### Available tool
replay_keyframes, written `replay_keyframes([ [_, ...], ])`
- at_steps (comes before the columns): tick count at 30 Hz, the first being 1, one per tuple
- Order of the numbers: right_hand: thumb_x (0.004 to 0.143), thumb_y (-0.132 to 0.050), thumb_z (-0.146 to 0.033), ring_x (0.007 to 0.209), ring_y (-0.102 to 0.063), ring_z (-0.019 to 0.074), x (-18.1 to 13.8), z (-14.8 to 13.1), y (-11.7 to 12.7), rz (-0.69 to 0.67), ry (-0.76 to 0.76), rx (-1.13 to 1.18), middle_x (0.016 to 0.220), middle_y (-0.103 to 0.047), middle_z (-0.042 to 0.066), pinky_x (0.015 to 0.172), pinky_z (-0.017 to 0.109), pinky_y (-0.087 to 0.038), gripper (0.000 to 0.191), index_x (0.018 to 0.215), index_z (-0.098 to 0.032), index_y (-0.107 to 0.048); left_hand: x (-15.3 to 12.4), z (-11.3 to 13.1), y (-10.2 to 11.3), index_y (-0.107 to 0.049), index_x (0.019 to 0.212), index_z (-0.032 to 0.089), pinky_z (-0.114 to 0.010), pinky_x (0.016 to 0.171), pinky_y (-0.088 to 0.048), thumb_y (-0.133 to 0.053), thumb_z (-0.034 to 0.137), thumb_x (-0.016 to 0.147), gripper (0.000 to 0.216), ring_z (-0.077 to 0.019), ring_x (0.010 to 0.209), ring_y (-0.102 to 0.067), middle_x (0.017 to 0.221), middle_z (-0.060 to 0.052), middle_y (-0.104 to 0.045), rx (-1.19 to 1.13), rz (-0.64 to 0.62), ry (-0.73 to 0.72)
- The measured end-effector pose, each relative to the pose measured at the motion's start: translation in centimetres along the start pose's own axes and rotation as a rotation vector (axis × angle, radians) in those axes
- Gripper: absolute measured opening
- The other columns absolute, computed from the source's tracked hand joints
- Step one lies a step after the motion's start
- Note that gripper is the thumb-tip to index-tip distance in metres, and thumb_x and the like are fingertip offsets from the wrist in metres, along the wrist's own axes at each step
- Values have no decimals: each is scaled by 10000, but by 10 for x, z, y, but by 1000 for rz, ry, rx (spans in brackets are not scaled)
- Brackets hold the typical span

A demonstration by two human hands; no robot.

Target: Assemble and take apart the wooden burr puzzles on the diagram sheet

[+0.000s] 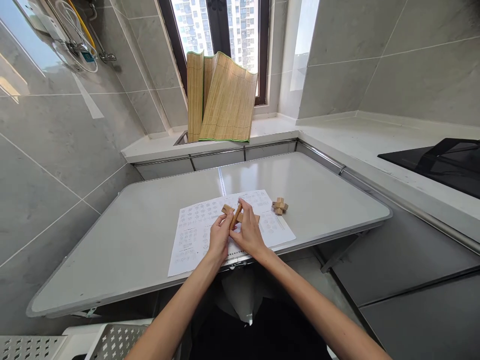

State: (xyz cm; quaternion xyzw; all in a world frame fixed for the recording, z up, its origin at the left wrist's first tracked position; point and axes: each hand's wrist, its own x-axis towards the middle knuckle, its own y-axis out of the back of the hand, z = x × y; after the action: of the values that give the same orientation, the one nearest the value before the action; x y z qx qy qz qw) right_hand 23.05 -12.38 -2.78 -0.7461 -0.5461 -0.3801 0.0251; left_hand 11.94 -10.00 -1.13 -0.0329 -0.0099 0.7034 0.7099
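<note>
Both hands meet over a printed sheet [187, 250] near the table's front edge. Between my left hand [219, 234] and my right hand [248, 231] stands a slim wooden puzzle piece [235, 216], tilted, with the fingers of both closed on it. Just behind the fingers, a notched wooden piece [227, 208] shows at the left, and part of another wooden piece [256, 218] sticks out at the right; whether these are held or lie on the paper I cannot tell. Right of the sheet's edge sits an interlocked wooden burr puzzle [279, 206].
The white folding table [123, 240] has a seam [222, 181] across its middle. Behind it runs a white counter [270, 126] carrying a folded bamboo mat [228, 100]. A black cooktop [438, 162] lies at right; a perforated basket [116, 342] is low at left.
</note>
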Motion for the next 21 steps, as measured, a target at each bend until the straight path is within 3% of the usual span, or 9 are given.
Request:
replay_keyframes([
  [6, 815, -749, -324, 1295, -583, 352, 6, 7, 13, 14, -53, -13, 1404, -572, 150, 1071, 532, -509, 770, 1483, -237, -375, 1, 3, -1, -705, 958, 173, -392, 894, -591, -819, 627, 787, 498, -285, 989, -778, 1025, -131, -814, -39, -45, 32],
  [15, 762, -823, -336, 1265, -587, 346, -7, 33, 46, -18, -63, -55, 1345, -593, 143, 1089, 515, -510, 764, 1403, -233, -420, 29, 6, 16, -617, 1003, 191, -357, 785, -589, -720, 667, 860, 508, -290, 1007, -793, 1121, -173, -797, 63, 18, -11],
  [21, 750, -860, -467, 1271, -568, 377, -17, 60, 69, -86, -82, -143, 1347, -576, 161, 1100, 557, -489, 840, 1441, -217, -453, 39, 4, 18, -652, 950, 214, -343, 642, -503, -822, 571, 757, 441, -283, 720, -756, 702, -68, -791, 361, -85, -71],
])
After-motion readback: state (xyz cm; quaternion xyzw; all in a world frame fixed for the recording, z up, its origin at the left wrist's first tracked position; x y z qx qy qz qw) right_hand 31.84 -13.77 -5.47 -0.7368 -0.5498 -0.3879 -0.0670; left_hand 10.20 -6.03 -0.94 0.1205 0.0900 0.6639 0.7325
